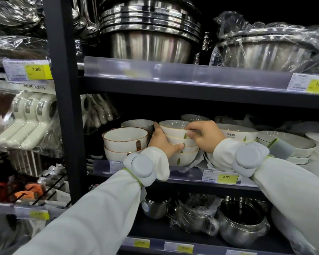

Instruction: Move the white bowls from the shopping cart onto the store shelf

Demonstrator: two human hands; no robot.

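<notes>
A stack of several white bowls (175, 130) with gold rims and a green leaf mark stands on the middle shelf (191, 174). My left hand (160, 141) wraps the stack's left side, thumb across the front. From the right, my right hand (204, 138) grips it, fingers hooked over the top bowl's rim. Both wrists carry round white devices. The shopping cart is out of view.
Two brown-rimmed white bowls (125, 139) sit stacked just left of the held stack, another white bowl stack (238, 130) and flat dishes (287, 142) to the right. Steel basins fill the shelf above, steel pots (241, 219) the shelf below. A dark upright post (66, 107) stands left.
</notes>
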